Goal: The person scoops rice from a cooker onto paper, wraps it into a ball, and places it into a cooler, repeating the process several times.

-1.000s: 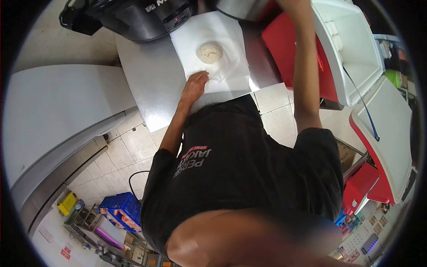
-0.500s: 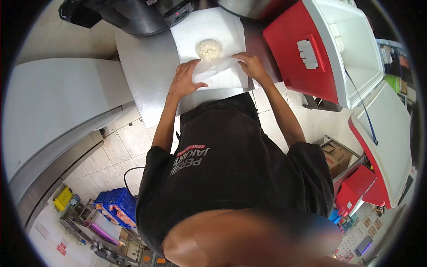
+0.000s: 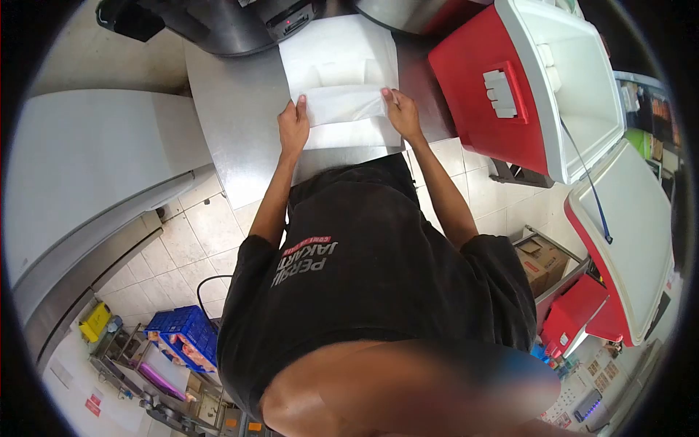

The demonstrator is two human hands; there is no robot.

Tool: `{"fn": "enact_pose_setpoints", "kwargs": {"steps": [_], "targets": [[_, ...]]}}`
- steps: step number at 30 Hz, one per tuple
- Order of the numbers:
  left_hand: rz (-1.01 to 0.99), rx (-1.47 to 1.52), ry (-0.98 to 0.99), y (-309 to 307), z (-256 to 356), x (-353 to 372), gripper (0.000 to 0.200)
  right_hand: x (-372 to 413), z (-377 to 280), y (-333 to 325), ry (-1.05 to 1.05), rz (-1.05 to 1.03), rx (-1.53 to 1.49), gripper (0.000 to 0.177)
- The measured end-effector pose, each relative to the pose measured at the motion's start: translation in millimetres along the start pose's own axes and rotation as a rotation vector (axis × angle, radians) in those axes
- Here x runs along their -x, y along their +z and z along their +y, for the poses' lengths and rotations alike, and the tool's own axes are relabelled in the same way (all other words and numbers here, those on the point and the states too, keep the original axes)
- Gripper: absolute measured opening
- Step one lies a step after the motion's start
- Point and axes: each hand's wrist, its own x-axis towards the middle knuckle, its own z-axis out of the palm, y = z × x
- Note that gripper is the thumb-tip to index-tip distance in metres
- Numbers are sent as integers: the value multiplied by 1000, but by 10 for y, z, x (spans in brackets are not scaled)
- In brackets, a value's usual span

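Observation:
A folded sheet of white paper [image 3: 345,105] stretches between my two hands, over more white paper [image 3: 320,44] on the steel table. My left hand [image 3: 294,125] pinches its left end between thumb and fingers. Its right end is gripped by my right hand [image 3: 401,113], thumb on top. No rice shows; the folded paper covers the spot where it lay.
A dark round cooker [image 3: 233,29] and a steel pot [image 3: 415,13] stand behind the paper. An open red and white cooler [image 3: 484,91] is at the right of the steel table [image 3: 244,138]. A white appliance surface [image 3: 109,160] lies left.
The near part of the paper has been folded over the mound of rice, which is now hidden. My left hand has turned from spread fingers to a pinch on the paper's edge.

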Motion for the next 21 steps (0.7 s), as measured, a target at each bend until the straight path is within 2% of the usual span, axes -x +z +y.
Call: {"fn": "enact_pose_setpoints", "kwargs": {"steps": [1, 2, 4, 5, 7, 11, 13, 14, 16, 17, 18, 20, 21], "targets": [[29, -140, -24, 43, -6, -59, 40, -67, 19, 22, 62, 16, 24, 31], [30, -138, -23, 73, -28, -104, 40, -107, 88, 48, 61, 17, 25, 31], [-35, -354, 47, 119, -65, -150, 36, -117, 218, 105, -60, 14, 195, 29], [-36, -351, 47, 127, -77, -124, 36, -100, 265, 131, -59, 14, 198, 29], [-94, -484, 95, 148, -103, -80, 31, -95, 259, 143, -209, 39, 288, 24], [-128, -498, 16, 127, -70, -29, 23, -135, 67, 108, -48, -78, 340, 21], [118, -490, 198, 80, 28, 29, 25, -323, 47, 131, -399, 131, 266, 31], [117, -489, 198, 125, 1, 38, 25, -465, 29, 178, -457, 101, 221, 37], [-277, -212, 583, 218, -43, 112, 41, -762, -38, 318, -542, 35, 208, 46], [-409, -401, 690, 232, 124, 165, 48, -894, -87, 376, -572, 1, 240, 47], [-413, -421, 685, 323, 146, 222, 49, -997, -156, 383, -570, 0, 236, 47], [-415, -449, 693, 427, 159, 234, 50, -1235, -309, 351, -366, -399, 526, 47], [-395, -501, 688, 448, 169, 227, 51, -1312, -352, 348, -362, -389, 522, 47]]}}
